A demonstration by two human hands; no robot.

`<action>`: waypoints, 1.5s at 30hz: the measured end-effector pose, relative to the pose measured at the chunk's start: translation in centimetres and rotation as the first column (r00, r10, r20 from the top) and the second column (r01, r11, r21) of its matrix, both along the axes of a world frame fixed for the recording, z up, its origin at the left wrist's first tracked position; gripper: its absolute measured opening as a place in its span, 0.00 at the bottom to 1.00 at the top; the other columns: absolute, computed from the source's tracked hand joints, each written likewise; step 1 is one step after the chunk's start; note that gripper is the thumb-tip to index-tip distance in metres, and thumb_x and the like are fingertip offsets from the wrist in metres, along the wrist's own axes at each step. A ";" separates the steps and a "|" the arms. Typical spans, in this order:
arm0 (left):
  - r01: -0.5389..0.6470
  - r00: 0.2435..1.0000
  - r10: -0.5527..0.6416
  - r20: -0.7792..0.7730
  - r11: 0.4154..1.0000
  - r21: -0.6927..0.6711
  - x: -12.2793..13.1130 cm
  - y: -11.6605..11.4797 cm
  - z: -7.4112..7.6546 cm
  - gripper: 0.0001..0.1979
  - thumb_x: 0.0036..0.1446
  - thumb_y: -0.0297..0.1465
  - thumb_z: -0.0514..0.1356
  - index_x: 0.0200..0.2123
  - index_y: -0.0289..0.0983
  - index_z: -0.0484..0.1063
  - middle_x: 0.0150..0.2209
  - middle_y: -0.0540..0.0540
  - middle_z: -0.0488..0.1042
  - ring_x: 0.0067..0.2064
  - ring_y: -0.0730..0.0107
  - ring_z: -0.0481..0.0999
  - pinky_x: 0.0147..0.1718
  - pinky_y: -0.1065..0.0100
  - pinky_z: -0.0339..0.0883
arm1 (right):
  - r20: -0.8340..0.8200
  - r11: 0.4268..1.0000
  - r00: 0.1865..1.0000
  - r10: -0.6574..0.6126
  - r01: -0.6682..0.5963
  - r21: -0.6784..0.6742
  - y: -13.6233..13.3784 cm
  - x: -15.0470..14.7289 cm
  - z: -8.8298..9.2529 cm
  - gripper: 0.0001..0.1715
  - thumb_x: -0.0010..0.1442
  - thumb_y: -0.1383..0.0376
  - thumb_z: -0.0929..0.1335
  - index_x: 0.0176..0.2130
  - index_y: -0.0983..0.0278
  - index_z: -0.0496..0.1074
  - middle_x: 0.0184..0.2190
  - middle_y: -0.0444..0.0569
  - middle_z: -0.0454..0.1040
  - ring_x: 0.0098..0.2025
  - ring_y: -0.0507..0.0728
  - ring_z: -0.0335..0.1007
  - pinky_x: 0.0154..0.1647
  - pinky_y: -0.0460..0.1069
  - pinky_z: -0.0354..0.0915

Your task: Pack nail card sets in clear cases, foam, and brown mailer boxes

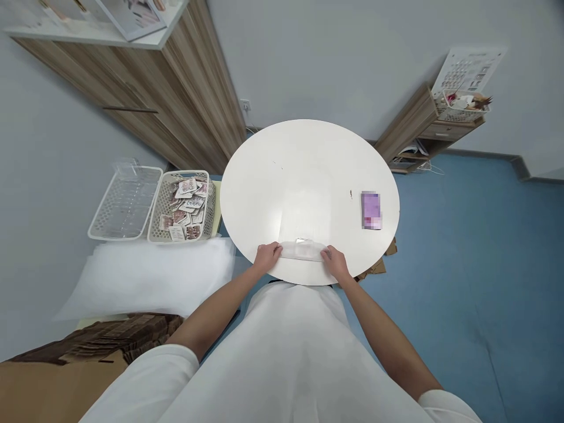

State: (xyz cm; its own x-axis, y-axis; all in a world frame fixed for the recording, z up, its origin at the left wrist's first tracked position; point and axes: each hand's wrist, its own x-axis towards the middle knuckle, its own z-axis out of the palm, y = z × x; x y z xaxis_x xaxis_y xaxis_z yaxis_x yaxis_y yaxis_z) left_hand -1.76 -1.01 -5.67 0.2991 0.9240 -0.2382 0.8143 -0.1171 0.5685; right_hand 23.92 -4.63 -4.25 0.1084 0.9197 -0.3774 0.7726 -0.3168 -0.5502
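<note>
Near the front edge of the round white table (308,147), both my hands are on a thin, translucent white wrapping sheet (288,251) folded into a low band. My left hand (267,257) pinches its left end, and my right hand (335,262) grips the right end between thumb and fingers. A small clear plastic piece (304,241) shows at the middle of the band. Something faintly pinkish lies under the sheet there, too veiled to name. Beyond the band, a faint rectangular area stretches up the tabletop; whether it is sheet or glare I cannot tell.
A purple packet (371,210), blurred, lies at the table's right. On the left stand a white basket (211,205) of small printed cards, another basket (106,211) with clear plastic pieces, a stack of white sheets (154,276) and brown cardboard (57,382). Wooden cabinets (202,88) flank the table.
</note>
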 end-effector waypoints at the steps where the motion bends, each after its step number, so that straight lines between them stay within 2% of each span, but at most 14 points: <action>1: -0.026 1.000 0.026 -0.016 0.999 -0.021 0.3 0.3 0.1 0.15 0.58 0.36 0.45 0.26 0.39 0.67 0.22 0.51 0.71 0.26 0.69 0.71 0.37 0.65 0.59 | 0.008 1.000 1.000 -0.021 0.021 -0.017 0.3 -0.2 -0.1 0.11 0.57 0.59 0.57 0.27 0.61 0.61 0.24 0.43 0.68 0.27 0.53 0.64 0.24 0.46 0.56; 4: -0.091 0.992 0.086 -0.096 0.995 -0.042 1.1 0.8 0.3 0.13 0.57 0.35 0.46 0.28 0.39 0.67 0.23 0.51 0.72 0.27 0.68 0.71 0.39 0.63 0.57 | 0.072 0.995 0.995 -0.068 0.073 -0.070 0.5 -0.8 -0.6 0.09 0.56 0.61 0.58 0.29 0.61 0.62 0.25 0.45 0.68 0.26 0.53 0.63 0.23 0.46 0.55; 6: -0.102 0.981 0.098 -0.169 0.995 -0.017 1.6 0.9 0.3 0.12 0.57 0.34 0.45 0.31 0.39 0.67 0.23 0.50 0.72 0.28 0.67 0.71 0.40 0.60 0.56 | 0.144 0.996 0.987 -0.076 0.082 -0.036 0.4 -1.3 -1.1 0.09 0.55 0.63 0.59 0.36 0.62 0.64 0.29 0.48 0.70 0.29 0.54 0.65 0.26 0.47 0.57; 9: -0.046 0.967 0.074 -0.242 0.992 0.121 2.2 0.8 0.2 0.12 0.57 0.32 0.47 0.41 0.38 0.66 0.32 0.45 0.75 0.36 0.63 0.72 0.43 0.57 0.54 | 0.274 0.980 0.960 -0.052 -0.004 0.201 -0.1 -2.0 -1.9 0.21 0.54 0.67 0.60 0.49 0.64 0.60 0.43 0.56 0.69 0.42 0.59 0.65 0.40 0.52 0.58; 11: 0.036 0.964 0.030 -0.263 0.969 0.245 2.4 0.8 0.0 0.16 0.55 0.29 0.49 0.48 0.38 0.63 0.43 0.40 0.72 0.46 0.59 0.69 0.45 0.56 0.52 | 0.342 0.927 0.939 0.029 -0.153 0.342 -0.3 -2.4 -2.3 0.24 0.54 0.72 0.60 0.52 0.63 0.59 0.52 0.58 0.63 0.53 0.62 0.57 0.50 0.57 0.52; 14: 0.307 0.935 -0.220 -0.279 0.896 0.321 2.3 1.0 -0.1 0.22 0.54 0.21 0.46 0.51 0.42 0.61 0.54 0.43 0.64 0.56 0.61 0.60 0.51 0.55 0.47 | 0.366 0.851 0.897 0.248 -0.382 0.359 -0.6 -2.7 -2.3 0.23 0.55 0.76 0.58 0.48 0.59 0.63 0.57 0.53 0.58 0.59 0.61 0.50 0.55 0.60 0.45; 16: 0.491 0.867 -0.421 -0.268 0.817 0.304 2.1 1.3 0.1 0.23 0.53 0.19 0.46 0.49 0.45 0.63 0.57 0.46 0.61 0.58 0.63 0.56 0.53 0.56 0.44 | 0.333 0.830 0.877 0.346 -0.452 0.328 -0.7 -2.6 -2.0 0.22 0.55 0.76 0.58 0.46 0.58 0.64 0.59 0.51 0.56 0.61 0.60 0.48 0.56 0.61 0.44; 18: 0.581 0.813 -0.528 -0.247 0.763 0.283 1.9 1.6 0.5 0.21 0.52 0.23 0.50 0.49 0.44 0.63 0.59 0.47 0.57 0.61 0.61 0.51 0.55 0.54 0.41 | 0.291 0.827 0.874 0.390 -0.471 0.308 -0.8 -2.3 -1.5 0.21 0.55 0.74 0.59 0.47 0.59 0.64 0.60 0.51 0.54 0.62 0.61 0.45 0.57 0.62 0.42; 21: 0.628 0.778 -0.590 -0.216 0.735 0.255 1.7 1.9 0.9 0.24 0.50 0.34 0.55 0.52 0.40 0.60 0.60 0.42 0.53 0.62 0.55 0.47 0.56 0.51 0.37 | 0.249 0.800 0.847 0.470 -0.528 0.284 -0.6 -1.9 -0.9 0.21 0.54 0.67 0.62 0.49 0.62 0.62 0.60 0.54 0.52 0.62 0.64 0.43 0.58 0.64 0.40; 24: 0.644 0.765 -0.615 -0.193 0.727 0.237 2.0 2.0 0.7 0.30 0.49 0.40 0.56 0.55 0.37 0.56 0.59 0.38 0.55 0.60 0.55 0.52 0.56 0.52 0.39 | 0.240 0.763 0.802 0.547 -0.595 0.253 0.0 -1.7 -1.0 0.25 0.52 0.62 0.65 0.49 0.64 0.60 0.60 0.58 0.52 0.60 0.65 0.49 0.57 0.64 0.44; 29: 0.622 0.783 -0.588 -0.203 0.749 0.229 2.7 1.9 -0.1 0.24 0.53 0.32 0.54 0.53 0.36 0.56 0.58 0.38 0.58 0.54 0.59 0.62 0.54 0.56 0.47 | 0.221 0.772 0.809 0.545 -0.587 0.244 1.1 -2.1 -1.6 0.20 0.52 0.66 0.65 0.46 0.65 0.61 0.56 0.60 0.57 0.55 0.65 0.56 0.51 0.60 0.57; 37: 0.587 0.809 -0.562 -0.170 0.768 0.256 3.1 0.9 1.5 0.20 0.50 0.32 0.53 0.49 0.36 0.61 0.53 0.38 0.63 0.50 0.57 0.65 0.54 0.55 0.46 | 0.175 0.767 0.809 0.561 -0.588 0.256 0.5 -1.8 -0.9 0.17 0.53 0.63 0.63 0.44 0.67 0.63 0.52 0.60 0.62 0.52 0.63 0.60 0.50 0.57 0.60; 42: 0.545 0.837 -0.544 -0.059 0.819 0.179 2.8 0.1 1.9 0.17 0.53 0.32 0.49 0.47 0.38 0.62 0.39 0.45 0.72 0.41 0.63 0.70 0.53 0.56 0.49 | 0.058 0.830 0.860 0.508 -0.506 0.236 -0.8 -1.7 -0.1 0.19 0.57 0.61 0.59 0.48 0.64 0.60 0.44 0.54 0.69 0.44 0.59 0.66 0.44 0.54 0.63; 45: 0.473 0.877 -0.480 0.017 0.870 0.138 2.8 0.6 2.0 0.15 0.56 0.33 0.46 0.46 0.40 0.63 0.41 0.46 0.72 0.42 0.65 0.70 0.51 0.57 0.53 | -0.007 0.869 0.885 0.465 -0.455 0.192 -0.3 -1.6 0.6 0.19 0.60 0.59 0.56 0.49 0.63 0.59 0.41 0.51 0.70 0.42 0.58 0.67 0.42 0.52 0.63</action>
